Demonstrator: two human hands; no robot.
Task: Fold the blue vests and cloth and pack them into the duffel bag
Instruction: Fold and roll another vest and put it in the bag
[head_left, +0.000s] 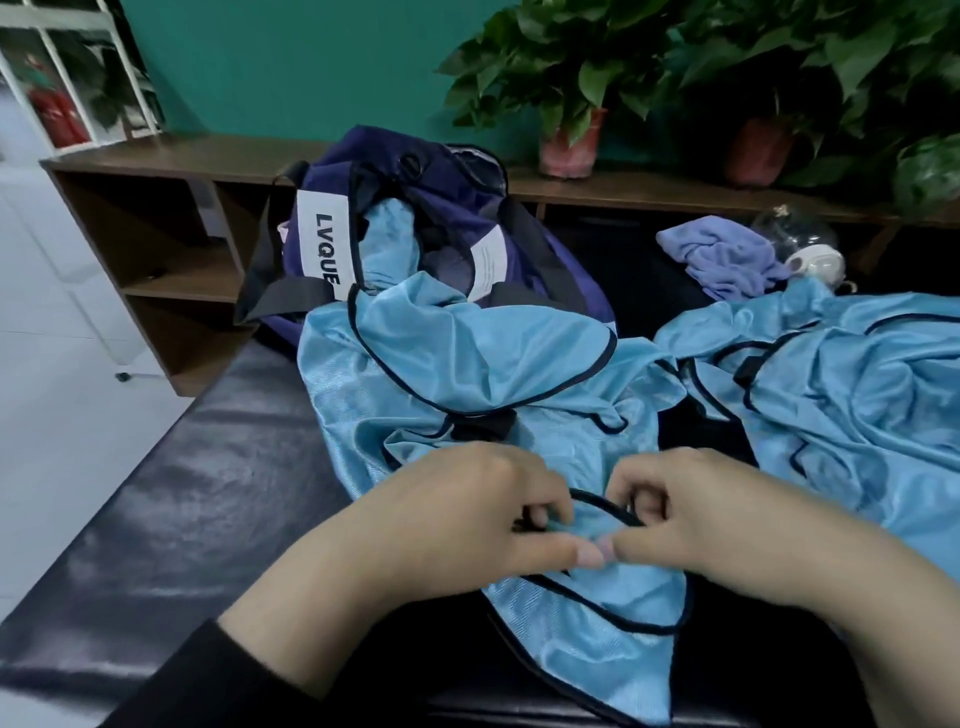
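- A teal wall and a low wooden shelf (171, 156) with potted plants (566, 78) stand behind a black glossy tabletop (171, 493).
- The navy duffel bag (410, 208) sits at the tabletop's far edge, its mouth open toward the camera; part of its white label is covered.
- A light blue vest (467, 358) runs lengthwise from the bag's mouth toward the person, its far end inside the bag and its near end cut off by the bottom edge.
- The left hand (457, 525) and right hand (711, 519) pinch the vest's dark-trimmed edge, fingers curled, thumbs touching; the fabric under them is hidden.
- A second vest (841, 384) lies crumpled to the right, cut off by the frame.
- A lavender cloth (722, 260) is bunched behind it, beside a clear item too blurred to identify.
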